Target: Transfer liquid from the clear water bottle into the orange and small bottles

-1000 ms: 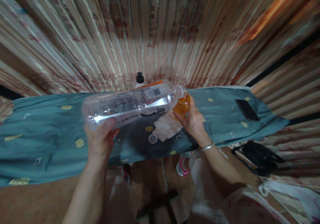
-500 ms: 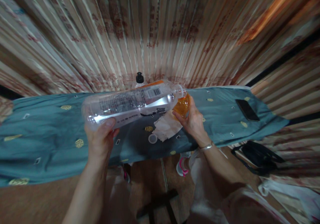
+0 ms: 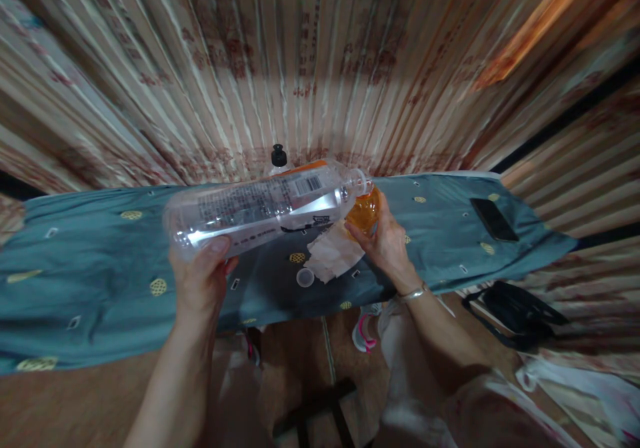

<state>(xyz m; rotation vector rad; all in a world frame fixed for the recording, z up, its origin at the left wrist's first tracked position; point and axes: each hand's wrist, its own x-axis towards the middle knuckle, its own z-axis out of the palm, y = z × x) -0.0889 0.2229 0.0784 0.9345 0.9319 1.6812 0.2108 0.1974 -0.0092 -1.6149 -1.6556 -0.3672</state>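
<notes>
My left hand (image 3: 203,271) is wrapped around the base end of a large clear plastic bottle (image 3: 260,211) with a printed label. The bottle lies almost level in the air, its uncapped neck pointing right. Right at that neck, my right hand (image 3: 387,238) grips a small bottle (image 3: 364,215) of orange colour. The large bottle's mouth is at the top of the small one; I cannot tell if they touch. Below them on the cloth lie a crumpled white tissue (image 3: 334,255) and a small white cap (image 3: 305,277).
A teal patterned cloth (image 3: 100,255) covers the narrow table. Behind the large bottle stands a container with a black pump top (image 3: 279,155). A dark phone (image 3: 494,219) lies at the right. A black bag (image 3: 515,311) is beyond the table's front right edge. Pleated curtains (image 3: 310,68) hang behind.
</notes>
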